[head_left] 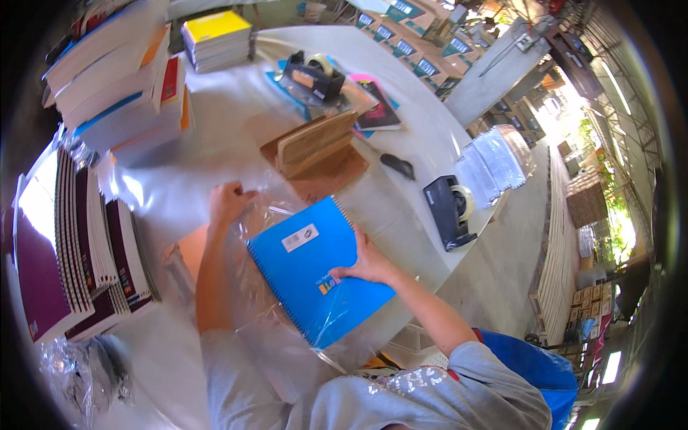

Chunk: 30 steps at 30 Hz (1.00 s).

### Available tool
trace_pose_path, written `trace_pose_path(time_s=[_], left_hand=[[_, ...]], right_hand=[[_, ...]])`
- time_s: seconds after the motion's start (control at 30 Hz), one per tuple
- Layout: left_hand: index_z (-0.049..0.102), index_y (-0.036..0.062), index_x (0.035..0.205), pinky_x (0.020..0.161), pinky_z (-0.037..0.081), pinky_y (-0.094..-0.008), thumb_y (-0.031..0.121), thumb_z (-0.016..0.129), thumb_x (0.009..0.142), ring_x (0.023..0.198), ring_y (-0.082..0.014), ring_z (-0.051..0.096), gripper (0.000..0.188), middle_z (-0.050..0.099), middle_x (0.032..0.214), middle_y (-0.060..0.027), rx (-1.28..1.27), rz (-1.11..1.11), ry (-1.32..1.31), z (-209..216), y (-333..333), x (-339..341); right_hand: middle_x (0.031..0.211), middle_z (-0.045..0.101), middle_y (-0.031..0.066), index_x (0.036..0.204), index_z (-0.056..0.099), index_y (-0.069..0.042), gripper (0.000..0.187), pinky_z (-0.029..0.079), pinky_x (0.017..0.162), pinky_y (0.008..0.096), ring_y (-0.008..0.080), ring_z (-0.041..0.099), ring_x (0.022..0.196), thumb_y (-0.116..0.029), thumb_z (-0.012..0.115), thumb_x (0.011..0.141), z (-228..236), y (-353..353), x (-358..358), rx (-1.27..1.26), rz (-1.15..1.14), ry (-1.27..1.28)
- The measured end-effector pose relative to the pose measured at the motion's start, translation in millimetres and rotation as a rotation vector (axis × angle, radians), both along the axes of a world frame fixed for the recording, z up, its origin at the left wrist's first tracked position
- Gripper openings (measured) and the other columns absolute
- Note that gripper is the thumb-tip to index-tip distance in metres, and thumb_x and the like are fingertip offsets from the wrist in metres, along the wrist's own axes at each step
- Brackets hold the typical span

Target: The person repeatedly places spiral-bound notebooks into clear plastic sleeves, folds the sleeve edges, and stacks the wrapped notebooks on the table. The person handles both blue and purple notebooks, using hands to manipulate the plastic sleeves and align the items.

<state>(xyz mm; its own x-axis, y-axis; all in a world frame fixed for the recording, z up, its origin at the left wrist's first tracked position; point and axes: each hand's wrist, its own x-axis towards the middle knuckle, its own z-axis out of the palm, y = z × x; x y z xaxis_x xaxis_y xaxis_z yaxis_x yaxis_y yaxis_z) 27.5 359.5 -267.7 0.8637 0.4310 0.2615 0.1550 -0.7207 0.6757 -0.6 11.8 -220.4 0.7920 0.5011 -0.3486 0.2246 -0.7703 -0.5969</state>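
Note:
A blue spiral-bound notebook (308,265) with a white label lies tilted in front of me. My right hand (367,261) grips its right edge, the thumb lying across the cover. Clear plastic film (251,276) spreads beside and under the notebook, and shiny folds show over its lower part; whether it fully surrounds the notebook I cannot tell. To the notebook's upper left, my left hand (228,202) is closed with curled fingers at the film's upper edge. Beyond both hands stands a wooden block stand (315,154) on a brown board.
Tape dispensers stand at the right (450,213) and back (314,77). A dark-handled brush (398,166) lies between. Purple notebooks (54,251) and tall book stacks (129,93) line the left, with yellow-topped books (217,39) behind. Clear plastic packs (494,165) sit at the table's right edge.

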Motion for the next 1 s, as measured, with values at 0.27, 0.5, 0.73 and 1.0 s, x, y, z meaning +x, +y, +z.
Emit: trace_pose_path(time_s=[0.27,0.5,0.73,1.0], left_hand=[[0.062,0.0042,0.102,0.075,0.05,-0.0357,0.004,0.079,0.06,0.086,-0.0298,0.062,0.045,0.063,0.099,-0.0119,-0.077,-0.384,-0.251,77.7,-96.1,-146.3],[0.04,0.008,0.136,0.109,0.022,-0.0473,0.025,0.077,0.066,0.138,-0.0325,0.02,0.081,0.028,0.147,-0.0119,-0.054,-0.376,0.257,53.5,-171.0,-186.2],[0.041,0.0084,0.136,0.11,0.02,-0.0483,0.028,0.079,0.062,0.138,-0.0328,0.02,0.086,0.027,0.148,-0.0115,-0.02,-0.366,0.231,46.8,-170.0,-183.5],[0.042,0.0082,0.135,0.11,0.02,-0.0467,0.028,0.081,0.059,0.137,-0.0339,0.021,0.088,0.032,0.144,-0.0138,-0.044,-0.368,0.261,53.3,-170.2,-180.2]], right_hand=[[0.134,0.03,0.0342,0.141,0.0,0.004,0.134,0.029,0.105,0.048,0.0464,0.03,0.127,-0.06,0.079,0.054,4.8,-4.3,-9.1,-0.014,-0.038,-0.01],[0.144,0.02,0.0292,0.143,0.005,0.002,0.108,0.021,0.108,0.0477,0.042,0.021,0.134,-0.058,0.063,0.075,-10.2,-29.7,-1.3,0.22,-0.098,0.176],[0.136,0.039,0.0224,0.144,0.009,-0.001,0.088,0.037,0.097,0.0417,0.0318,0.043,0.121,-0.04,0.06,0.085,-72.3,-117.3,-33.3,-0.071,-0.489,-0.374],[0.086,0.056,0.0032,0.134,0.034,0.0,0.08,0.042,0.058,0.0297,0.0119,0.053,0.069,-0.027,0.077,0.072,-39.2,-130.5,57.1,0.287,-0.582,0.251]])
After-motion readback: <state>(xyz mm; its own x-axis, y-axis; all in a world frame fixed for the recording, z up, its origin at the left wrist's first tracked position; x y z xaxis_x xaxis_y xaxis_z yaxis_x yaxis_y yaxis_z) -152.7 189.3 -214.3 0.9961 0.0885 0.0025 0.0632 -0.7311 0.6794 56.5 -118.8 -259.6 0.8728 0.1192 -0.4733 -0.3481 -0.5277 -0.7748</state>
